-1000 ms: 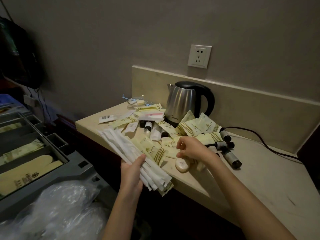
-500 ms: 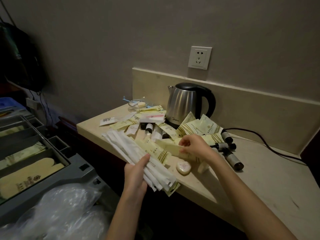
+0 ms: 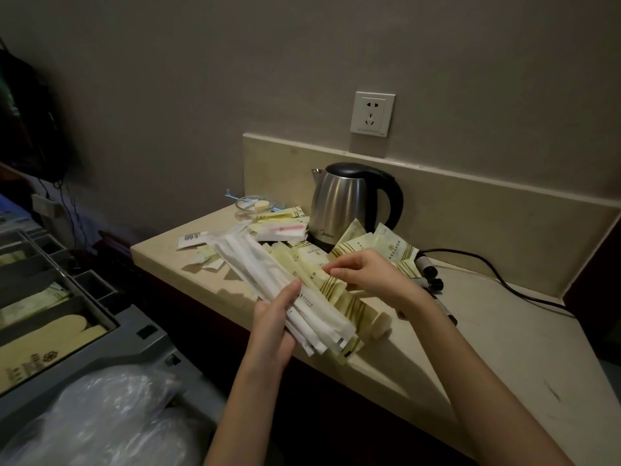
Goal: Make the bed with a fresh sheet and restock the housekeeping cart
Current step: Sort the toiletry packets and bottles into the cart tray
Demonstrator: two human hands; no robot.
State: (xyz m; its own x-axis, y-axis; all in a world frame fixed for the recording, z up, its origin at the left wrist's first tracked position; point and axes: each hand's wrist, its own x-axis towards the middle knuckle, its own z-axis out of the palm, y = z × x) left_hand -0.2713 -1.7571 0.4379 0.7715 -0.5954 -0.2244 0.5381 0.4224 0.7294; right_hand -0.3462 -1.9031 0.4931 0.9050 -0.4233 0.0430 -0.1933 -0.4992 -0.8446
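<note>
My left hand (image 3: 274,326) grips a fanned bundle of long white and pale yellow amenity packets (image 3: 268,274) above the front edge of the beige counter (image 3: 504,331). My right hand (image 3: 366,275) pinches a yellow striped packet (image 3: 319,280) lying on top of that bundle. Several more yellow packets (image 3: 389,247) lie loose on the counter beside the kettle. Small dark bottles (image 3: 428,274) lie behind my right wrist, partly hidden. The grey housekeeping cart (image 3: 111,348) stands at the left, its tray compartments holding yellow packets (image 3: 47,334).
A steel electric kettle (image 3: 342,200) stands at the back of the counter, its black cord (image 3: 504,280) trailing right. A wall socket (image 3: 372,113) is above it. A small glass dish (image 3: 252,205) sits at the counter's far corner. Crumpled clear plastic (image 3: 100,415) fills the lower left.
My right hand lifted a yellow packet off the counter and brought it left onto the bundle. My left hand raised the bundle a little. The small round soap is now hidden.
</note>
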